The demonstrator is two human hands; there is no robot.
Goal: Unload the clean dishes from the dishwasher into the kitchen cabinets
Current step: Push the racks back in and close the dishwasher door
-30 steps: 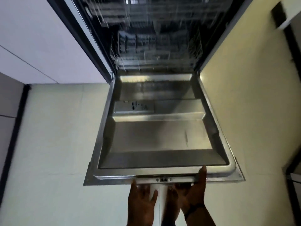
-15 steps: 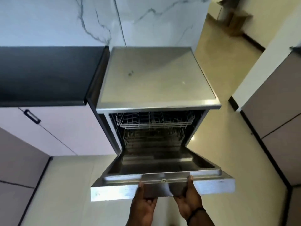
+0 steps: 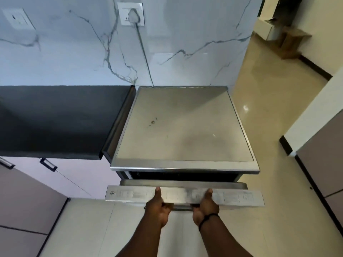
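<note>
Two hands grip the top edge of a stainless-steel dishwasher door (image 3: 185, 194), which stands nearly upright with only a narrow dark gap left beneath the dishwasher (image 3: 183, 127) top panel. The left hand (image 3: 157, 206) lays its thumb up over the door's control strip while its fingers curl under the edge; the right hand (image 3: 205, 206) — a dark band (image 3: 207, 218) at its wrist — holds the same edge in the same way, a little apart from the left. The appliance stands against a white marble-veined wall (image 3: 74, 52), just beside a black countertop (image 3: 55, 121) on its left, above pale cabinet doors (image 3: 78, 173) with dark handles. A plug sits in a wall socket (image 3: 132, 16) above the machine, its cord running down behind it. No dishes are visible — the racks are hidden behind the door. Glossy cream floor (image 3: 259, 89) stretches away to the right, toward cardboard boxes (image 3: 289, 41) in the far corner.
</note>
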